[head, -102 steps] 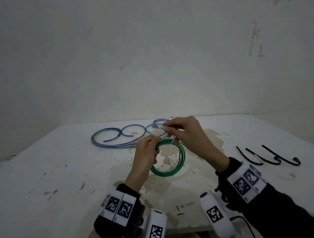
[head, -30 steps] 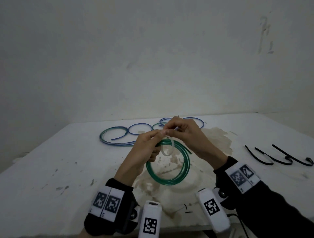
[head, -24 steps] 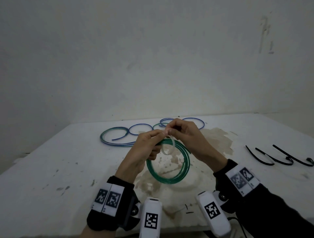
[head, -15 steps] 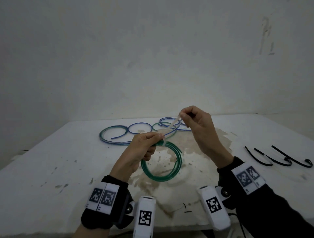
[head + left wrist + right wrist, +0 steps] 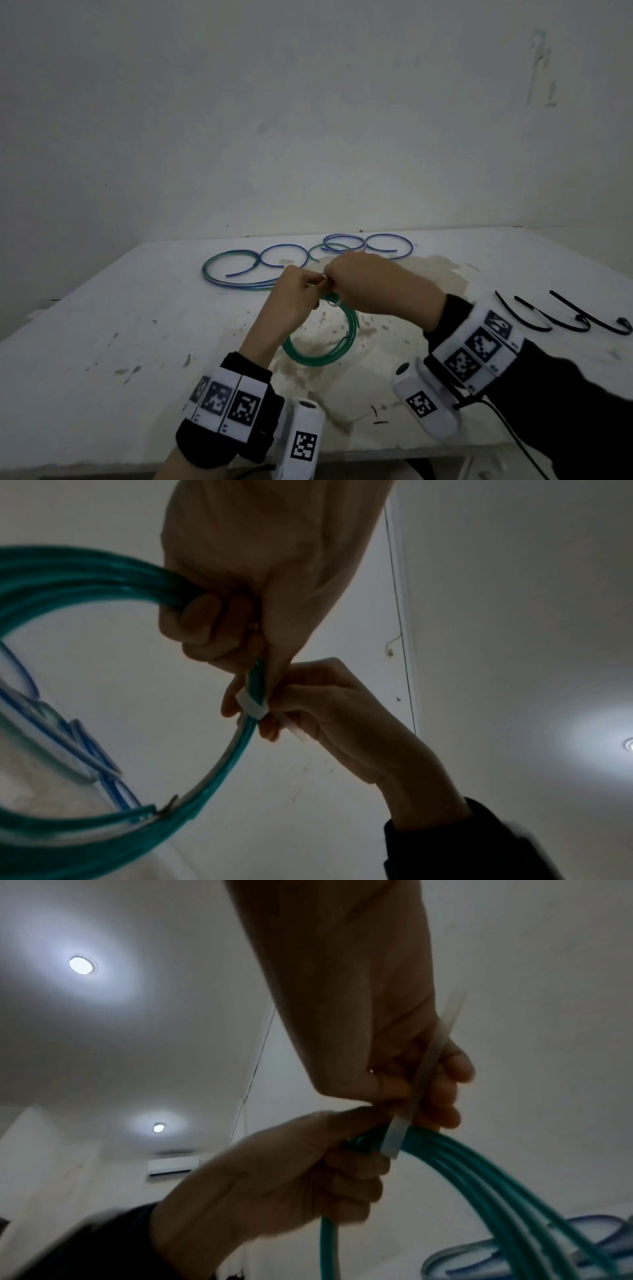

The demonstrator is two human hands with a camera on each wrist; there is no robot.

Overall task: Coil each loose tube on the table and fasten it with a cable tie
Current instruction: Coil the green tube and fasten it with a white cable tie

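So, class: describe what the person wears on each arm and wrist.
Both arms have black sleeves. Each wrist carries a white band printed with black square markers, plus a white camera pod bearing its own marker. A black cable runs from the right pod.

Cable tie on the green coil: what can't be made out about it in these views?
- Tie head and lock: in the head view both the left hand and right hand cover it.
- Whether the cable tie is fully tight: the left wrist view is dim, with fingers in front.
- Tail end: blurred near the right hand in the right wrist view.
- Green coil: cut off by the frame edge in both wrist views.
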